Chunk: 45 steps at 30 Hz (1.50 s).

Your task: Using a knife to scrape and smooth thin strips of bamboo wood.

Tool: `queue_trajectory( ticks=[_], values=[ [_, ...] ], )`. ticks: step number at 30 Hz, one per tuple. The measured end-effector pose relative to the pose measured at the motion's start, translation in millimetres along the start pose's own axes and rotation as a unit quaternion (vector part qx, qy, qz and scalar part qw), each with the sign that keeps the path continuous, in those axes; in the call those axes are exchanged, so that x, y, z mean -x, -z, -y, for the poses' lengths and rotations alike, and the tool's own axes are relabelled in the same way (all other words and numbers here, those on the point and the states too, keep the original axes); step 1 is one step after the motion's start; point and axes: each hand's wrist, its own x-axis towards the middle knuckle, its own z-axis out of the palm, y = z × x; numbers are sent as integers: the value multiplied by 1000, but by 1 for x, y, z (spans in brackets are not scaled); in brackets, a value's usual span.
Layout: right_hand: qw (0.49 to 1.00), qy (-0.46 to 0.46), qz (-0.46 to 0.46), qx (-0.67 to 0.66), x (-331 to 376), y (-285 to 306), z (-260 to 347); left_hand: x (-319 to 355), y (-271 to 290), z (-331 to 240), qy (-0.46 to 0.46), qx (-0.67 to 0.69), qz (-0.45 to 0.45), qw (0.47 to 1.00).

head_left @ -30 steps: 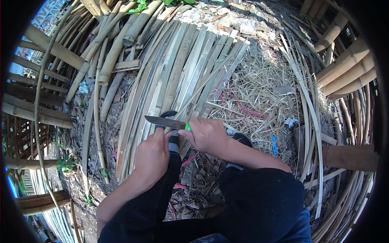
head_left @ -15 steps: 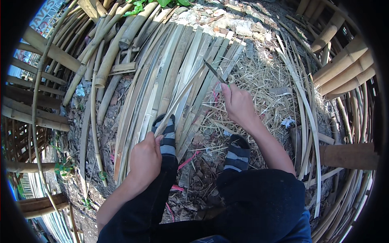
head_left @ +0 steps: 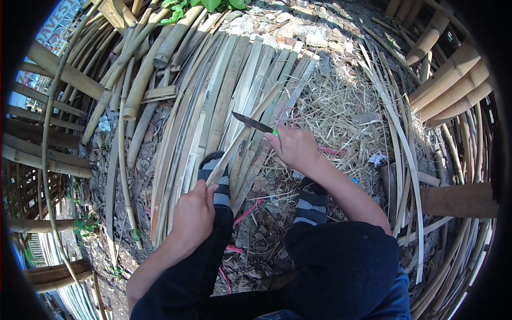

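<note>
Head view: the seated person is hemmed in by split bamboo slats [head_left: 213, 96] fanned ahead and whole poles [head_left: 453, 80] stacked right; open ground is confined to the straw patch [head_left: 341, 101] beyond the knees. One pale, thin bamboo strip [head_left: 240, 141] runs diagonally up from the left hand [head_left: 194, 213], which is closed round its lower end. The right hand [head_left: 293, 146] grips one knife [head_left: 253, 124], dark blade, green handle, its edge laid against the strip. Two sandalled feet [head_left: 312, 202] rest below.
</note>
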Motion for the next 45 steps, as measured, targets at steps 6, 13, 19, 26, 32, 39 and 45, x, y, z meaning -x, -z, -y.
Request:
queue_trajectory(
  ticks=[6, 13, 19, 26, 32, 39, 45],
  values=[
    [952, -273, -1, 135, 2, 31, -142, -3, 12, -12, 4, -5, 5, 1000],
    [961, -213, -73, -162, 14, 33, -25, -1, 4, 2, 24, -8, 20, 999],
    [984, 116, 9, -133, 28, -5, 77, -8, -9, -5, -24, -7, 19, 1000],
    [986, 154, -34, -52, 24, -17, 72, -4, -7, -7, -45, -15, 16, 999],
    [982, 181, -58, -6, 25, -12, 65, -5, -5, -9, -59, 7, 19, 998],
    [975, 201, -81, 53, 28, -12, 55, -4, -7, -5, -78, 9, 37, 996],
    [966, 221, -94, 97, 32, -7, 47, -4, -9, -8, -84, 17, 62, 994]
  ],
)
